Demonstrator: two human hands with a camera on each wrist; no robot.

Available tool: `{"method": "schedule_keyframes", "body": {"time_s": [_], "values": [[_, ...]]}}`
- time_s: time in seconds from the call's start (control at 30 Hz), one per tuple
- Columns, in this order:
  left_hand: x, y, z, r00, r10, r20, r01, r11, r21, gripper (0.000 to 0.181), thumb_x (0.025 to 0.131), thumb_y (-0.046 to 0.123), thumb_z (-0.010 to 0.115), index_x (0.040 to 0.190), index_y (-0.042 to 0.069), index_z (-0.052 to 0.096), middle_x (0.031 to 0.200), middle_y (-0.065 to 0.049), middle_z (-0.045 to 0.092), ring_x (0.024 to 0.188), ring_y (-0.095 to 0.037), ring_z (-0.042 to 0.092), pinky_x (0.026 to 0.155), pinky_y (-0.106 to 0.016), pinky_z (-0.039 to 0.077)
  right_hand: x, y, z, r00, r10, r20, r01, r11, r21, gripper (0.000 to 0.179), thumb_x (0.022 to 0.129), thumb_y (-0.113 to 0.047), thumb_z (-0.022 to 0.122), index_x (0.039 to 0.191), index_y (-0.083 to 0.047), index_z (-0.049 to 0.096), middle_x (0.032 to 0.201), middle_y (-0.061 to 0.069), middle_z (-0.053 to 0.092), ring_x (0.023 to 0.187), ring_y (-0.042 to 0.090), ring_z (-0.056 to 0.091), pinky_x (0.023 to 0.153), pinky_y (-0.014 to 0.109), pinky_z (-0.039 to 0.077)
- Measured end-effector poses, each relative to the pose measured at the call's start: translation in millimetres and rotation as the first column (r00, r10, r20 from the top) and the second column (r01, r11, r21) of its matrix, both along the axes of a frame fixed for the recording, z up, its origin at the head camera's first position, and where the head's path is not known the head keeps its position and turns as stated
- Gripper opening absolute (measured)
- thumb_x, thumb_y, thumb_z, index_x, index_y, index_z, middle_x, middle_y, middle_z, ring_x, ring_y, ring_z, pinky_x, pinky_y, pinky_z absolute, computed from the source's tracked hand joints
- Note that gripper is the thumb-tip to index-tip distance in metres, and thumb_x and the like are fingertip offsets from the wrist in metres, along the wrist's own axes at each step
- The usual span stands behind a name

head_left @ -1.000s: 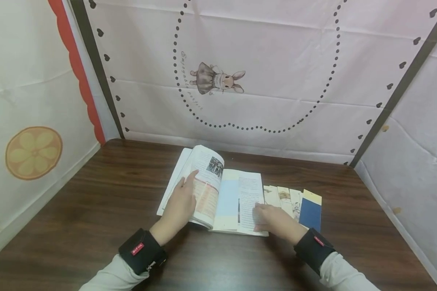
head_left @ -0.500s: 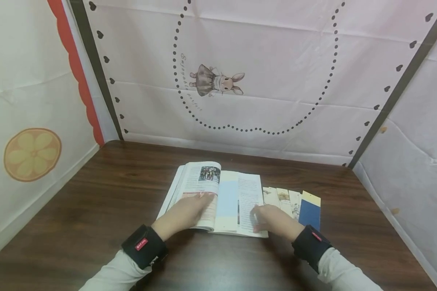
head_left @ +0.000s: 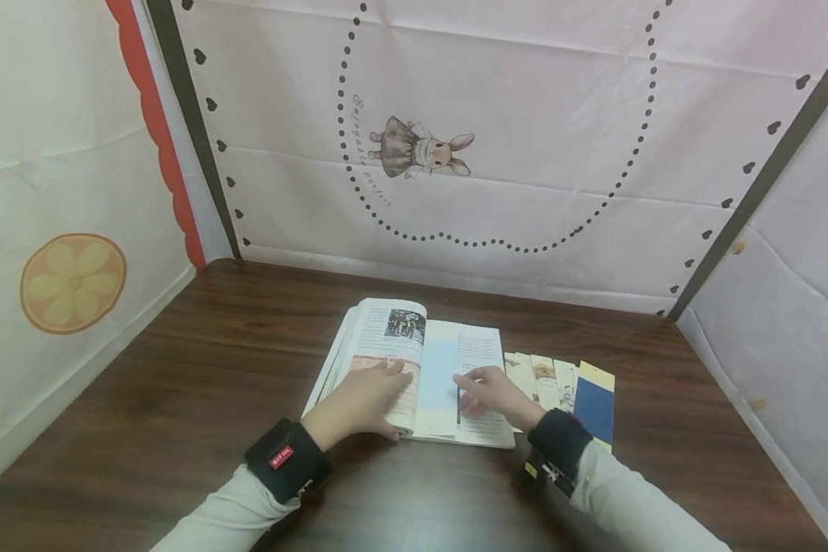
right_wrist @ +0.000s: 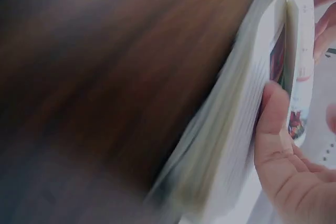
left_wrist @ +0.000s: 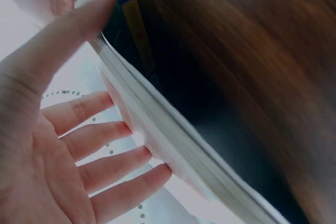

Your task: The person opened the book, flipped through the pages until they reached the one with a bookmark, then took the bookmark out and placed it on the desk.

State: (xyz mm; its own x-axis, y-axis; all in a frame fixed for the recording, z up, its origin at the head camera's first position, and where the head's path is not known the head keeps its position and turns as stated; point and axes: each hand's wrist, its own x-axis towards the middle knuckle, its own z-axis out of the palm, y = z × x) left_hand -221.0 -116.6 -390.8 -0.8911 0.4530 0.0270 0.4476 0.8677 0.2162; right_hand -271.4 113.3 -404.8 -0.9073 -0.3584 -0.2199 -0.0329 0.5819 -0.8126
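An open book (head_left: pixel 484 349) lies on the table, pages curving up on its left side. On its right-hand page, beside the gutter, is a pale blue strip with cream ends (head_left: pixel 438 376), like a bookmark. My left hand (head_left: pixel 359 402) rests on the left page (head_left: pixel 372 330), fingers spread fairly straight, thumb by the lower page edges; the left wrist view shows the fingertips (left_wrist: pixel 137 153) on the page. Over the right page, my right hand (head_left: pixel 493 392) has its fingertips at the strip's right edge. Thumb (right_wrist: pixel 275 111) and fingers stand apart in the right wrist view.
Right of the book, several cream illustrated cards (head_left: pixel 543 376) lie fanned out, partly under the right hand and book. A dark blue card with a yellow top (head_left: pixel 595 402) is at their right end. Printed cloth walls (head_left: pixel 524 153) enclose the brown table (head_left: pixel 214 368).
My left hand has come down from the raised left pages and now lies flatter on them, fingers spread. My right hand has shifted left from the page's outer edge to the pale strip.
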Motion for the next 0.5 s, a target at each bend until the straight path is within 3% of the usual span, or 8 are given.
{"method": "schedule_keyframes", "body": {"time_s": [0.07,0.17,0.3,0.5], "values": [[0.3,4.5,0.6,1.000,0.005,-0.014,-0.005,0.999,-0.033,0.088,0.058,0.034,0.088,0.133,0.005,0.052,0.140,-0.017,0.048,0.128,-0.038,0.047,0.104,-0.050,0.040,-2.9,-6.2,-0.3,0.994,-0.049,0.096,0.052,0.998,-0.026,0.043,0.096,-0.030,0.052,0.113,0.009,0.059,0.080,0.011,0.066,0.065,0.014,0.065,0.068,0.029,0.056],[0.6,10.3,2.5,1.000,0.008,-0.024,-0.009,0.997,-0.075,0.085,0.059,0.034,0.088,0.131,0.005,0.053,0.138,-0.017,0.051,0.126,-0.038,0.049,0.103,-0.049,0.041,-3.7,-11.1,-2.7,0.984,-0.098,0.149,0.104,0.994,-0.038,0.036,0.095,-0.024,0.055,0.107,0.008,0.062,0.080,0.009,0.061,0.065,0.013,0.062,0.066,0.026,0.055],[1.6,14.3,5.3,1.000,0.018,-0.018,-0.019,0.994,-0.104,0.082,0.058,0.033,0.089,0.127,0.004,0.056,0.135,-0.017,0.054,0.124,-0.036,0.051,0.103,-0.046,0.042,-2.1,-7.2,-8.0,0.985,-0.088,0.151,0.100,0.993,-0.068,0.025,0.093,-0.016,0.057,0.098,0.007,0.064,0.080,0.009,0.062,0.067,0.014,0.061,0.066,0.027,0.055],[4.2,13.8,9.9,0.999,0.038,-0.011,-0.039,0.994,-0.104,0.080,0.057,0.030,0.090,0.125,0.004,0.057,0.131,-0.017,0.056,0.122,-0.036,0.052,0.102,-0.046,0.043,-2.8,20.4,-7.1,0.988,-0.080,0.132,0.089,0.994,-0.064,0.027,0.093,-0.016,0.056,0.102,0.008,0.063,0.082,0.009,0.062,0.072,0.015,0.061,0.071,0.029,0.056]]}}
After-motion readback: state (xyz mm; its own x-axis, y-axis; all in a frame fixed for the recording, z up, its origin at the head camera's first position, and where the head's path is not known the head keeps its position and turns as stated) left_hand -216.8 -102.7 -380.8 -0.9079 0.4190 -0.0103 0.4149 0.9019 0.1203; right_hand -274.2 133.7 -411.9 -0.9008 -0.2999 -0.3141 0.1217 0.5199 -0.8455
